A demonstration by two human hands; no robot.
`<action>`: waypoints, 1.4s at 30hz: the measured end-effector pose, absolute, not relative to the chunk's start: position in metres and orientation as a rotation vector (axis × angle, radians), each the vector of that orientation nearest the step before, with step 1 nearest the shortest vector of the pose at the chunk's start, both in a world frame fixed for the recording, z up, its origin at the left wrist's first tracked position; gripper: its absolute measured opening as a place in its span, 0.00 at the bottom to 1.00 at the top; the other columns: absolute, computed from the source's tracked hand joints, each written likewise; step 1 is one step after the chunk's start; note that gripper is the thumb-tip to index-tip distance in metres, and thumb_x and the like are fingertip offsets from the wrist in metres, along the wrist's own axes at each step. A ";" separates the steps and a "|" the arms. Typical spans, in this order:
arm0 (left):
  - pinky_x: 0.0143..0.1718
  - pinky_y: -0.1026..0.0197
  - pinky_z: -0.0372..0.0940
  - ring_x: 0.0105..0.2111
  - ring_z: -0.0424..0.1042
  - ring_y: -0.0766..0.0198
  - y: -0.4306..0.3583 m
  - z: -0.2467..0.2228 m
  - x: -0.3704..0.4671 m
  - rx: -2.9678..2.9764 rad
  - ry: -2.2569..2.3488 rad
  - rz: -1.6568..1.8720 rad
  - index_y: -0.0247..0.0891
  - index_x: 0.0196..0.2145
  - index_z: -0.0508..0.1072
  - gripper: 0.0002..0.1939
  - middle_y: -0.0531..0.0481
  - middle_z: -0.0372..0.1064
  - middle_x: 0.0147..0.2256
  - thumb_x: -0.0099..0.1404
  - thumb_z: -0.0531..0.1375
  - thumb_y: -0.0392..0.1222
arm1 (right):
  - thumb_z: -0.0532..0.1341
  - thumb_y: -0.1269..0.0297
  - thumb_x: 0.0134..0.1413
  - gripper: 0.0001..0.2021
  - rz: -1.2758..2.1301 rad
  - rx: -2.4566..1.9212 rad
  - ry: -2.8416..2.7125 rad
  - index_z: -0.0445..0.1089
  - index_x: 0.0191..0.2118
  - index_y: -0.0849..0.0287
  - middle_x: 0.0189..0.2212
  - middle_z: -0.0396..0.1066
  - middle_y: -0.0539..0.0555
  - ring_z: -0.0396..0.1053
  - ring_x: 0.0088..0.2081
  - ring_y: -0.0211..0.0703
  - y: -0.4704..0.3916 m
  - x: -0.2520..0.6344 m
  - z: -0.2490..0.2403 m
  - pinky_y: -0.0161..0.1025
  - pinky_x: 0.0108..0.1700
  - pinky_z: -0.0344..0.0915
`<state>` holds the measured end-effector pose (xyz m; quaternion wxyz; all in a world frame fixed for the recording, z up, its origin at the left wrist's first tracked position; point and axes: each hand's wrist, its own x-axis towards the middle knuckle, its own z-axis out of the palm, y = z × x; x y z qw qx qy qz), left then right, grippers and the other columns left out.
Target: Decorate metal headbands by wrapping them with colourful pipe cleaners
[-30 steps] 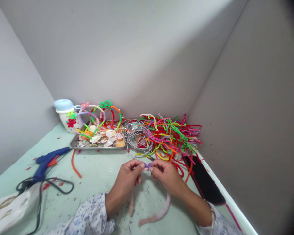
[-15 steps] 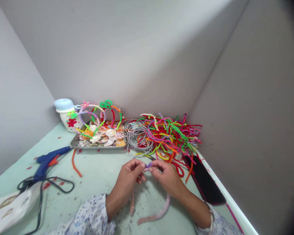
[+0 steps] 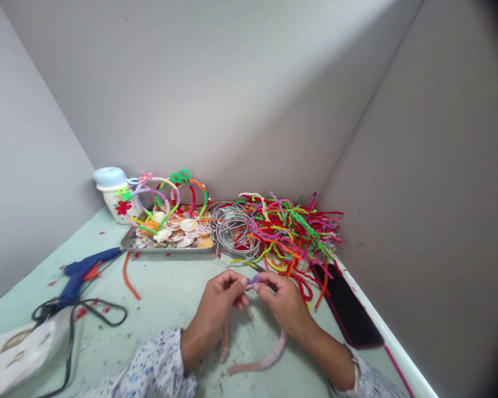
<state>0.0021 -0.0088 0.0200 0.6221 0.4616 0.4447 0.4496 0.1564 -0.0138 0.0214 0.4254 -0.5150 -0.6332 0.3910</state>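
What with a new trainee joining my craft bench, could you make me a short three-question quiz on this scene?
1. Multiple choice: what do the left hand and the right hand pinch together? (a) the black phone (b) a purple fuzzy strip (c) the lidded bottle
2. True or false: the blue glue gun lies nearer the left hand than the right.
3. Short answer: what coiled thing lies between the shell tray and the heap of colourful fuzzy strips?

Key:
1. b
2. True
3. The silver wire
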 end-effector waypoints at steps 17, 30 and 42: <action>0.22 0.68 0.57 0.19 0.62 0.70 -0.012 0.025 0.004 1.112 1.061 1.056 0.33 0.29 0.71 0.11 0.53 0.66 0.18 0.58 0.60 0.46 | 0.58 0.66 0.51 0.06 0.988 -1.268 -1.524 0.72 0.31 0.60 0.24 0.69 0.49 0.63 0.27 0.38 -0.015 0.153 0.022 0.32 0.30 0.59; 0.21 0.69 0.55 0.17 0.61 0.72 -0.010 0.025 0.006 1.042 1.091 1.053 0.34 0.28 0.69 0.07 0.54 0.64 0.17 0.57 0.59 0.42 | 0.59 0.61 0.52 0.07 1.077 -1.318 -1.412 0.69 0.31 0.59 0.21 0.62 0.46 0.57 0.23 0.35 -0.012 0.154 0.016 0.31 0.25 0.55; 0.19 0.70 0.54 0.18 0.61 0.74 -0.005 0.027 -0.001 0.959 1.047 1.106 0.35 0.36 0.68 0.09 0.53 0.68 0.27 0.57 0.59 0.41 | 0.57 0.57 0.55 0.13 1.345 -1.166 -1.258 0.67 0.41 0.60 0.27 0.67 0.50 0.64 0.25 0.36 -0.009 0.161 0.014 0.32 0.24 0.59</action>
